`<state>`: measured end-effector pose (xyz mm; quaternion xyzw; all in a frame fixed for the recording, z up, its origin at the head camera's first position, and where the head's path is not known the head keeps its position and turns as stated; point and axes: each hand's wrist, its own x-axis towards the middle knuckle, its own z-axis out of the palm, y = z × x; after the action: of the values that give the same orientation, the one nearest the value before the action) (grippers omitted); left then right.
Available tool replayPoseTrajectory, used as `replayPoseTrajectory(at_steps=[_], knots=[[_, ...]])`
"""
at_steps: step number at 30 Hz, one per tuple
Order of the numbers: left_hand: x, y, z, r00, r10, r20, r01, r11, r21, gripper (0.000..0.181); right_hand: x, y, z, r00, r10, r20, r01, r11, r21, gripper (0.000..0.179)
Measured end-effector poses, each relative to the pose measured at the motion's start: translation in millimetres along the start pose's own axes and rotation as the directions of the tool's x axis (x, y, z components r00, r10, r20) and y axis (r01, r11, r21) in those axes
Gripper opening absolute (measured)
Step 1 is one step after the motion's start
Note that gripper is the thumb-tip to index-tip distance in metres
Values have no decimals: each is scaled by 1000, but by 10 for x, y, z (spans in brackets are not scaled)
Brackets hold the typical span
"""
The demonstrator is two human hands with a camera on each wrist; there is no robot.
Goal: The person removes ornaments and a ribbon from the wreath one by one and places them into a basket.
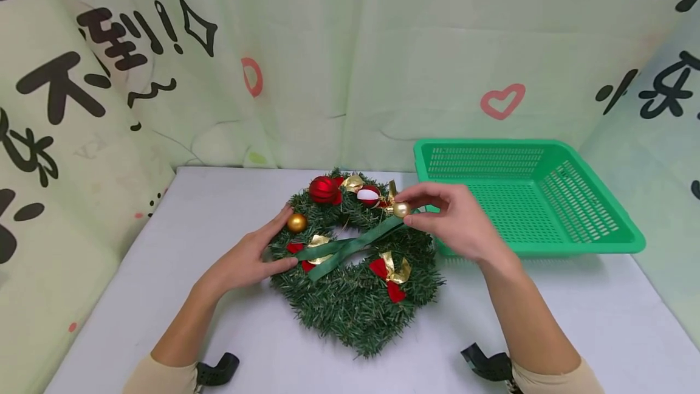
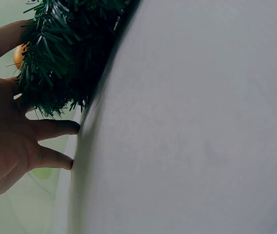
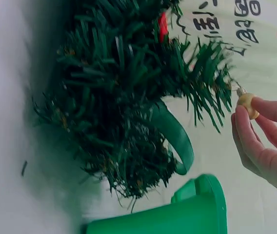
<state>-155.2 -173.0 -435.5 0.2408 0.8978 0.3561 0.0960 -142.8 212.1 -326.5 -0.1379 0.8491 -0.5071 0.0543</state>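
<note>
A green artificial wreath (image 1: pixel 350 309) lies on the table with red and gold bows and ball ornaments on it. My right hand (image 1: pixel 456 217) pinches a small pearly gold ball ornament (image 1: pixel 401 209) at the wreath's upper right. In the right wrist view, thumb and fingers close around this ornament (image 3: pixel 248 106), beside the branch tips. My left hand (image 1: pixel 248 257) rests against the wreath's left side, fingers spread and mostly straight. Its thumb touches near a green ribbon (image 1: pixel 361 241) that crosses the wreath's centre. A darker gold ball (image 1: pixel 297 222) sits near its fingertips.
A green plastic basket (image 1: pixel 601 242) stands at the right, close to the wreath. The table (image 1: pixel 219 199) has a white cover. Behind it hangs a pale green curtain (image 1: pixel 383 65) with black lettering and pink hearts.
</note>
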Motion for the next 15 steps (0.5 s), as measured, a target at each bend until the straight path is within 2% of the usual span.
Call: replayPoseTrajectory(at_steps=[9, 15], knots=[[-10, -10, -8, 1000, -10, -3, 10, 1000, 0, 97, -57, 27, -178, 998, 16, -64, -17, 1000, -11, 27], [3, -9, 0, 1000, -2, 1, 2, 1000, -9, 98, -114, 94, -312, 990, 36, -133, -43, 998, -50, 30]])
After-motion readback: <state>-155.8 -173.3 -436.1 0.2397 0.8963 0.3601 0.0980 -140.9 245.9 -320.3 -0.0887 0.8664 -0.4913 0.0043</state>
